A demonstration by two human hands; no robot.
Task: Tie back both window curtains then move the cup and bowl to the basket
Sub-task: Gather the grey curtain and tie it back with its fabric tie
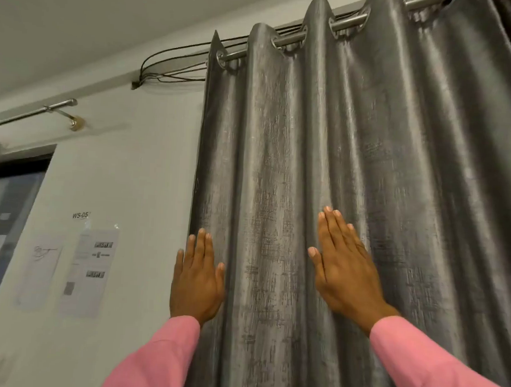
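A shiny grey curtain (279, 171) hangs in deep folds from a metal rod (289, 41) by eyelet rings and fills the right half of the view. My left hand (198, 279) lies flat at the curtain's left edge, fingers straight and pointing up. My right hand (342, 266) rests flat on a fold further right, fingers together and angled up to the left. Neither hand grips the cloth. Both arms wear pink sleeves. No cup, bowl, basket or tie-back is in view.
A white wall (125, 163) lies left of the curtain, with several papers (87, 270) taped to it. Black cables (172, 67) run along the wall top. A second rod (36, 112) and a dark window (7, 210) are at the far left.
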